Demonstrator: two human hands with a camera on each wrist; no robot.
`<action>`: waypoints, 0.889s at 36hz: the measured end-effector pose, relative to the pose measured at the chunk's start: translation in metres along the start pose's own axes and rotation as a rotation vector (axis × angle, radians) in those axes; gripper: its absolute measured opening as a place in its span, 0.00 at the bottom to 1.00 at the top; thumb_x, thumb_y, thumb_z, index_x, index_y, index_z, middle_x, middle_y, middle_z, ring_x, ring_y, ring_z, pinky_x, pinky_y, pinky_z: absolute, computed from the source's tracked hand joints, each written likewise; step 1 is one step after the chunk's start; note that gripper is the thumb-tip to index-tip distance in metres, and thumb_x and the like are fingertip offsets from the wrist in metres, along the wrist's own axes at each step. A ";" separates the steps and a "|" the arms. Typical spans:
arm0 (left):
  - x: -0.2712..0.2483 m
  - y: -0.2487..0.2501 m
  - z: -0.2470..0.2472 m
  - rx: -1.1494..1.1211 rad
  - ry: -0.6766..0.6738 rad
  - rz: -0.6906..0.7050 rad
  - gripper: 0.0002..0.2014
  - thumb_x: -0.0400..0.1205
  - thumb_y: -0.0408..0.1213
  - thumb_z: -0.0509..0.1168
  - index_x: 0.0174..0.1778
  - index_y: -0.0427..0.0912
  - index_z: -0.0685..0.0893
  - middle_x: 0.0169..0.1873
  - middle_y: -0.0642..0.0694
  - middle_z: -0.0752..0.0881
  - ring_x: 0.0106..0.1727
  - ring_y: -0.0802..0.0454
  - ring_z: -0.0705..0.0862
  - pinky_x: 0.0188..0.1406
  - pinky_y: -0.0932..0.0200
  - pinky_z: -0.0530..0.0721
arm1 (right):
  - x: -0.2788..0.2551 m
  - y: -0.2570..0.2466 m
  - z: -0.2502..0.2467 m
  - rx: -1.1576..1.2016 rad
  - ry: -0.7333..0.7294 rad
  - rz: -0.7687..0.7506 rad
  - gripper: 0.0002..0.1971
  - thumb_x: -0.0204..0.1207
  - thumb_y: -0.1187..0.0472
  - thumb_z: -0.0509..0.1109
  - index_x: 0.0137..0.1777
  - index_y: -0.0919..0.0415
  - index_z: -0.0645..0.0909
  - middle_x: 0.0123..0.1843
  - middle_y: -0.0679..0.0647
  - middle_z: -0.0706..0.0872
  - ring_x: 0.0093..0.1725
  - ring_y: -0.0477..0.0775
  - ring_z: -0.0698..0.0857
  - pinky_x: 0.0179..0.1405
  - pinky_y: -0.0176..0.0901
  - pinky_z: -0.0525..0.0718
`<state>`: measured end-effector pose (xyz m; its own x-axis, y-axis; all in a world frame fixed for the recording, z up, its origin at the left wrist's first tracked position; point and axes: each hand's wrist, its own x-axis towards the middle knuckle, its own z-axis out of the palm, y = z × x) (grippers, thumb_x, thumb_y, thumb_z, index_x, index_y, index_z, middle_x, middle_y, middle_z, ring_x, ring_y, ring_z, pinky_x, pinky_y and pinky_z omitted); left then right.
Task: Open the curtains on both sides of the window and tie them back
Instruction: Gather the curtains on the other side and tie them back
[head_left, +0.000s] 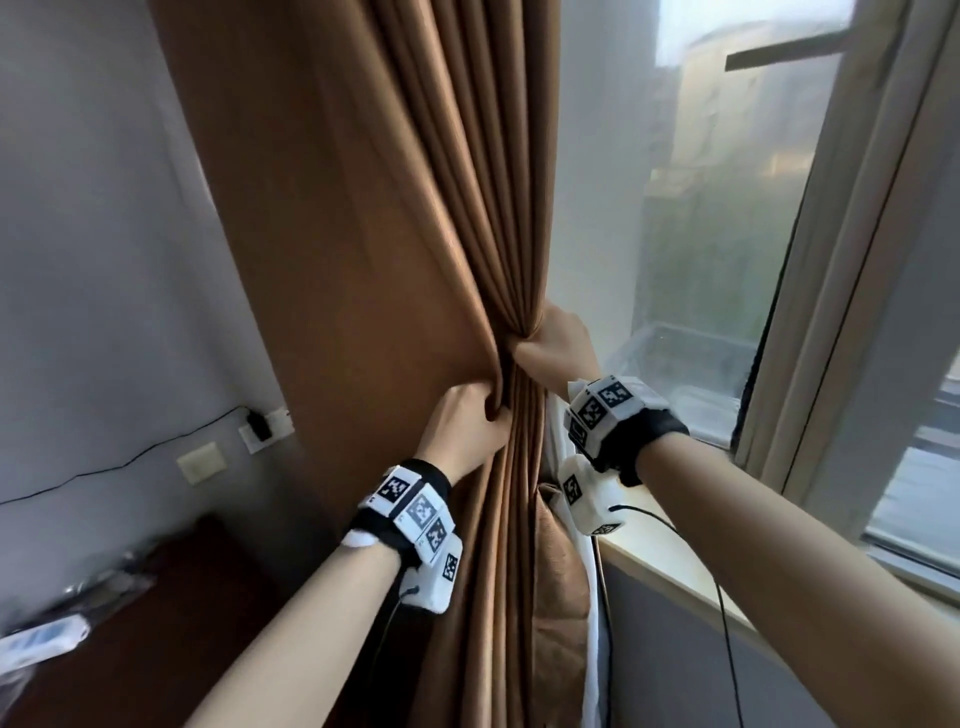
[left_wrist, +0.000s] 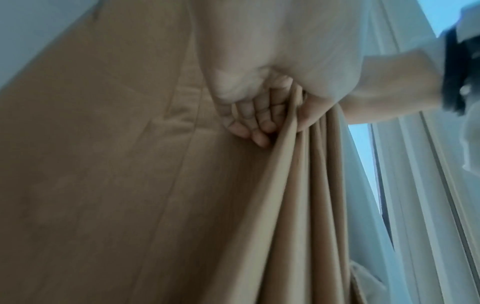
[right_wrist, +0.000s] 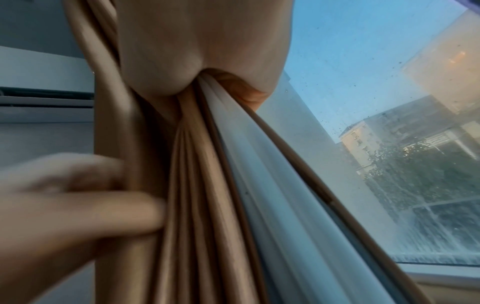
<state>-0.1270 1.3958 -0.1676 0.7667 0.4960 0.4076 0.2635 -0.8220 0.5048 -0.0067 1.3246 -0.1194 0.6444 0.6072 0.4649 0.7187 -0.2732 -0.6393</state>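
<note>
A brown curtain (head_left: 363, 234) hangs at the left side of the window, bunched into narrow pleats at waist height. My left hand (head_left: 467, 421) grips the pleats from the left, its fingers (left_wrist: 249, 119) curled into the cloth (left_wrist: 103, 185). Just above it, my right hand (head_left: 553, 348) grips the gathered bunch from the window side. In the right wrist view the right hand (right_wrist: 194, 51) squeezes the folds (right_wrist: 202, 185) together with a white sheer layer (right_wrist: 259, 185), and the left hand (right_wrist: 78, 201) shows lower left. I see no tie-back band.
The window pane (head_left: 717, 234) and its pale frame (head_left: 841, 312) lie to the right, above a sill (head_left: 675, 577). Wall sockets (head_left: 265, 423) with a plugged-in cable sit left of the curtain. A dark wooden cabinet (head_left: 130, 623) with a white object (head_left: 41, 636) stands lower left.
</note>
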 end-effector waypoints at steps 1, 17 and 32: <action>0.002 0.002 0.003 -0.006 -0.013 -0.006 0.05 0.76 0.36 0.64 0.33 0.42 0.80 0.36 0.39 0.88 0.44 0.37 0.85 0.40 0.51 0.81 | -0.001 0.000 0.000 0.000 -0.002 0.001 0.09 0.66 0.63 0.66 0.46 0.55 0.73 0.38 0.57 0.84 0.39 0.61 0.81 0.36 0.43 0.73; 0.018 0.015 0.010 0.175 -0.237 -0.067 0.04 0.74 0.32 0.59 0.39 0.40 0.79 0.44 0.38 0.88 0.51 0.36 0.85 0.48 0.54 0.81 | -0.009 -0.006 0.000 0.145 0.021 0.031 0.33 0.70 0.27 0.61 0.66 0.50 0.76 0.52 0.48 0.87 0.50 0.51 0.82 0.47 0.43 0.78; 0.021 -0.074 -0.038 -0.232 -0.270 -0.146 0.18 0.84 0.53 0.60 0.42 0.46 0.88 0.47 0.51 0.89 0.54 0.54 0.84 0.58 0.62 0.73 | -0.009 -0.008 0.000 0.007 -0.010 -0.011 0.19 0.68 0.61 0.72 0.60 0.58 0.77 0.47 0.58 0.87 0.47 0.61 0.83 0.42 0.43 0.77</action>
<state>-0.1525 1.4774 -0.1674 0.8658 0.4861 0.1188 0.2657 -0.6478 0.7140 -0.0183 1.3212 -0.1187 0.6335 0.6179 0.4656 0.7241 -0.2615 -0.6382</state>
